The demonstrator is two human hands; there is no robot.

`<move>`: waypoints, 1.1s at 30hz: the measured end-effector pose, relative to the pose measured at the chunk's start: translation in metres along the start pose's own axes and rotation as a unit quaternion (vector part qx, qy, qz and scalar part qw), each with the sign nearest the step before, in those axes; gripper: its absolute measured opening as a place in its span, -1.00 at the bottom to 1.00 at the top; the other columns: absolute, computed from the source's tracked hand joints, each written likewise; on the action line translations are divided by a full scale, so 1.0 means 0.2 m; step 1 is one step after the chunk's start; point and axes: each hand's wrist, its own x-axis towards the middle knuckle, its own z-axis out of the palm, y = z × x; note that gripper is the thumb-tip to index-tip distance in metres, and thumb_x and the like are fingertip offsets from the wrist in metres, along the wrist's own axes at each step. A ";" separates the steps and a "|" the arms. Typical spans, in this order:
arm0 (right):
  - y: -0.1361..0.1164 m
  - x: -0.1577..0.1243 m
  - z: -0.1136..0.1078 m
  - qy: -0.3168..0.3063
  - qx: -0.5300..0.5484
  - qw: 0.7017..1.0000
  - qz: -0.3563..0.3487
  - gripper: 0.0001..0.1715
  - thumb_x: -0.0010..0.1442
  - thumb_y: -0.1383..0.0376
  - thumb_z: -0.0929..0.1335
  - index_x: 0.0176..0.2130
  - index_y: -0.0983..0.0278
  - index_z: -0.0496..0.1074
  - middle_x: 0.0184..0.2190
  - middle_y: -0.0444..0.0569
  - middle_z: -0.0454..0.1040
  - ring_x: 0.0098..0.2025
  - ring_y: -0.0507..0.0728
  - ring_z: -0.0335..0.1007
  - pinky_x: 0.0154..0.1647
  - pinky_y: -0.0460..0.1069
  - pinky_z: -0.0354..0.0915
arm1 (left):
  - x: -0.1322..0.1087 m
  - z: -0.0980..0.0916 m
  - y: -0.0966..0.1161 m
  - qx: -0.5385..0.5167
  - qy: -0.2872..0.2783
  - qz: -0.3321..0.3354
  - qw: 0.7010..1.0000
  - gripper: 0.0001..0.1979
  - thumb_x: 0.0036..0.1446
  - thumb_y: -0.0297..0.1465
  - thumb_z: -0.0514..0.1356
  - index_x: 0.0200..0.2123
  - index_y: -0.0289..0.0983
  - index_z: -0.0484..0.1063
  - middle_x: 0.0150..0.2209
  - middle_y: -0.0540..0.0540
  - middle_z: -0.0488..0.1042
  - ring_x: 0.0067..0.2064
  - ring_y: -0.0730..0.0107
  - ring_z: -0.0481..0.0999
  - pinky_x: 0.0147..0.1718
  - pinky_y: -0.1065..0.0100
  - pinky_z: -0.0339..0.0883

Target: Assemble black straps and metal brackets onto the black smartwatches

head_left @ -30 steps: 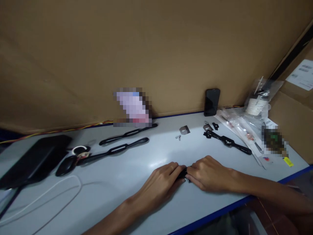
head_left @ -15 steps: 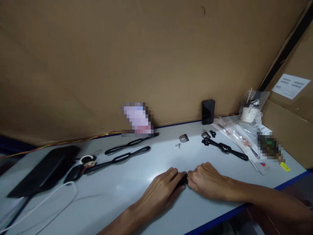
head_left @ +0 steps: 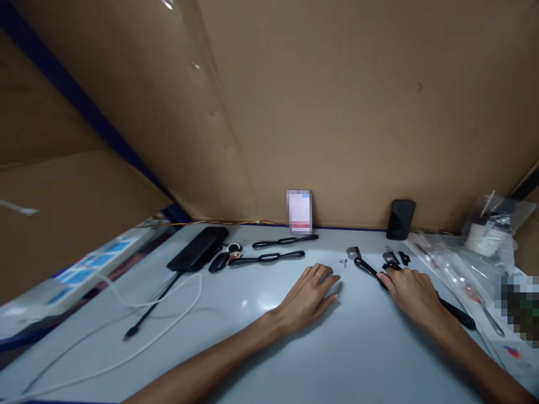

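My left hand [head_left: 314, 289] lies flat on the white table [head_left: 261, 336] with its fingers stretched out and nothing in it. My right hand [head_left: 410, 289] rests further right, fingers curled over a long black plastic part [head_left: 367, 268] that lies slanted on the table; its far end [head_left: 461, 318] sticks out behind the wrist. A small metal plate [head_left: 352, 252] and a tiny wing screw [head_left: 343, 262] lie between the hands, slightly beyond them. Small black pieces [head_left: 403, 258] sit just past my right fingertips.
Two more long black parts [head_left: 285, 242] [head_left: 269, 258] lie at the back centre. A black phone [head_left: 401, 219] and a card [head_left: 299, 211] lean on the cardboard wall. A black box [head_left: 197, 248] with cables [head_left: 168, 297] is at left, plastic bags [head_left: 455, 269] at right.
The hands, pinched together on a small black piece before, have parted. The left now lies flat; the right has gone right onto the long black part. The view has swung left and up.
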 end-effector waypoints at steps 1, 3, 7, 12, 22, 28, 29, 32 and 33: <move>-0.01 0.00 -0.01 -0.001 -0.010 1.000 0.009 -0.49 0.50 0.17 0.16 -0.24 0.32 0.57 -0.38 0.20 0.62 -0.33 0.30 0.61 -0.43 -0.01 0.18 | 0.01 0.00 -0.02 0.013 0.004 -0.005 1.000 -0.67 0.42 -0.29 0.08 0.17 -0.25 0.37 0.05 -0.25 0.42 0.05 0.08 0.40 0.01 0.04 0.37; -0.03 0.00 -0.02 -0.007 -0.023 1.000 0.018 -0.52 0.51 0.18 0.15 -0.20 0.27 0.56 -0.36 0.13 0.64 -0.30 0.29 0.63 -0.45 -0.02 0.17 | 0.03 -0.01 -0.10 0.048 0.012 -0.032 0.998 -0.66 0.42 -0.28 0.09 0.17 -0.25 0.36 0.10 -0.26 0.40 0.10 0.05 0.38 0.06 0.02 0.34; -0.05 0.00 0.05 0.035 0.021 0.998 -0.051 -0.57 0.49 0.36 0.11 0.03 0.25 0.50 -0.26 0.07 0.65 -0.26 0.23 0.63 -0.42 -0.02 0.21 | 0.05 -0.04 -0.32 0.111 0.040 -0.121 0.986 -0.64 0.40 -0.28 0.11 0.18 -0.29 0.35 0.20 -0.31 0.33 0.22 0.00 0.31 0.16 -0.02 0.25; -0.04 0.00 0.14 0.131 0.060 0.984 -0.108 -0.60 0.48 0.35 0.14 0.10 0.27 0.46 -0.15 0.09 0.60 -0.17 0.22 0.56 -0.31 0.01 0.30 | 0.02 -0.07 -0.53 0.134 0.069 -0.206 0.967 -0.72 0.41 -0.36 0.07 0.09 -0.32 0.42 0.05 -0.31 0.42 0.10 -0.01 0.37 0.09 -0.04 0.24; -0.04 0.03 0.18 0.120 0.004 0.987 -0.106 -0.77 0.40 0.36 0.28 -0.10 0.30 0.53 -0.12 0.13 0.50 -0.04 0.29 0.38 -0.04 0.12 0.26 | 0.02 -0.01 -0.49 0.052 0.059 -0.168 0.983 -0.77 0.35 -0.29 0.14 -0.03 -0.24 0.49 -0.09 -0.22 0.46 -0.02 0.03 0.44 0.02 0.01 0.32; -0.05 0.01 0.13 0.041 0.007 0.995 -0.093 -0.77 0.40 0.35 0.29 -0.03 0.33 0.50 -0.04 0.16 0.48 0.07 0.34 0.37 0.01 0.14 0.28 | 0.04 0.05 -0.26 -0.092 0.057 -0.088 0.990 -0.64 0.39 -0.28 0.11 0.20 -0.20 0.34 0.08 -0.22 0.46 0.11 0.13 0.47 0.11 0.11 0.38; -0.05 0.00 0.12 0.038 0.014 0.995 -0.094 -0.77 0.41 0.35 0.28 -0.03 0.33 0.50 -0.04 0.16 0.48 0.08 0.34 0.36 0.03 0.14 0.28 | 0.03 0.04 -0.23 -0.123 0.061 -0.080 0.987 -0.60 0.41 -0.28 0.09 0.25 -0.19 0.29 0.14 -0.23 0.43 0.15 0.13 0.45 0.14 0.10 0.36; -0.05 0.01 0.10 0.036 0.034 0.995 -0.091 -0.75 0.42 0.35 0.26 -0.03 0.33 0.50 -0.03 0.15 0.49 0.09 0.33 0.37 0.07 0.15 0.29 | 0.02 0.01 -0.18 -0.116 0.083 -0.073 0.987 -0.56 0.43 -0.26 0.07 0.32 -0.14 0.21 0.23 -0.21 0.37 0.24 0.11 0.39 0.23 0.05 0.29; -0.05 0.01 0.10 0.039 0.041 0.995 -0.087 -0.74 0.43 0.36 0.25 -0.02 0.34 0.50 -0.04 0.15 0.50 0.09 0.33 0.37 0.08 0.16 0.29 | 0.01 0.00 -0.18 -0.095 0.088 -0.072 0.989 -0.56 0.43 -0.26 0.07 0.32 -0.13 0.22 0.23 -0.21 0.37 0.25 0.11 0.38 0.24 0.05 0.28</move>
